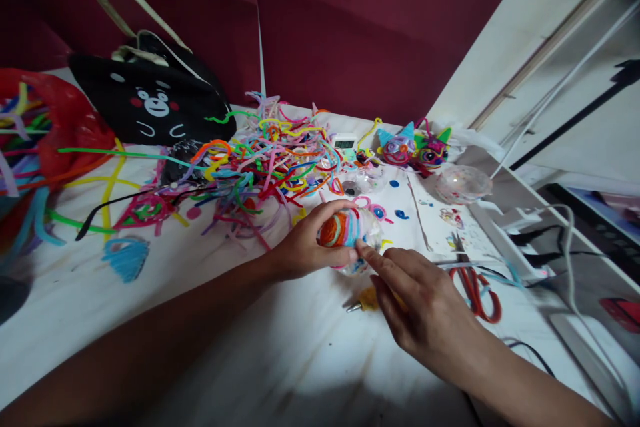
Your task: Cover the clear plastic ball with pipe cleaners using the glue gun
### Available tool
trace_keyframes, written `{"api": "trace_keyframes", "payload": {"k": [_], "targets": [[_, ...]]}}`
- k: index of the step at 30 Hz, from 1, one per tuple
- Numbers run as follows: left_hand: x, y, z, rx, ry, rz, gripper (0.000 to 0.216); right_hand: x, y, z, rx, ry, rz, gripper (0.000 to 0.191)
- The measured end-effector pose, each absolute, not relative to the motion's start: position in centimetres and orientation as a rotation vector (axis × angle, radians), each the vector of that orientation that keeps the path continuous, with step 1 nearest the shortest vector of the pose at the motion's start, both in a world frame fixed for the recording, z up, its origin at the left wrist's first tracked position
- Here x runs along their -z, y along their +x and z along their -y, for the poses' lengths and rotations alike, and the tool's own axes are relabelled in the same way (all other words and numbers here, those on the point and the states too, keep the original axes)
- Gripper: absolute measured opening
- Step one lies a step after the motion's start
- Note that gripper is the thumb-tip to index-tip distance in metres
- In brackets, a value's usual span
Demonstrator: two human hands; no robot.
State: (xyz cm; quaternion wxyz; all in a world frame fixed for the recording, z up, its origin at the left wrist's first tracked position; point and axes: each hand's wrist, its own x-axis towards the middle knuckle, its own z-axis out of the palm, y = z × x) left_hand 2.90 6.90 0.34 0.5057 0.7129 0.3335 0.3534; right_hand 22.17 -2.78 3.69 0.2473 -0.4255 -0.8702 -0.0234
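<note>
My left hand (310,243) is wrapped round a clear plastic ball (373,230) partly covered with coiled pipe cleaners (345,227) in orange, pink, green and blue. My right hand (425,297) touches the near side of the ball with its stretched index fingertip, close to my left thumb. Its thumb is apart below, and the other fingers are bent and partly hidden. Under the right hand lies a fuzzy yellow-brown item with a metal pen-like tip (354,307), mostly covered by the hand.
A tangled heap of pipe cleaners (280,153) fills the back of the table. Red-handled scissors (475,290) lie right, near cables and a clear bowl-shaped shell (463,185). A black bag (150,103), a red plastic bag (75,123) and fuzzy figures (400,145) stand farther back.
</note>
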Motion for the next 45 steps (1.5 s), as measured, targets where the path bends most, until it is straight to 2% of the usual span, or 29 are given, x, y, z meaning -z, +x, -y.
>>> {"api": "trace_keyframes", "payload": {"k": [9, 19, 29, 41, 45], "targets": [[0.7, 2.8, -7.4, -0.925, 1.824, -0.815, 0.069, -3.6, 22.0, 2.7, -0.031, -1.123, 2.348, 0.046], [0.4, 2.7, -7.1, -0.92, 1.793, -0.792, 0.066, -3.6, 22.3, 3.0, -0.135, -1.144, 2.292, 0.04], [0.4, 2.8, -7.1, -0.886, 1.8, -0.769, 0.065, -4.7, 22.6, 2.8, -0.574, -1.265, 2.164, 0.041], [-0.1, 2.5, -7.0, -0.824, 1.727, -0.761, 0.064, -4.5, 22.6, 2.8, -0.536, -1.234, 2.166, 0.044], [-0.1, 2.6, -7.0, -0.845, 1.726, -0.765, 0.065, -4.6, 22.4, 2.9, -0.5, -1.232, 2.179, 0.04]]}}
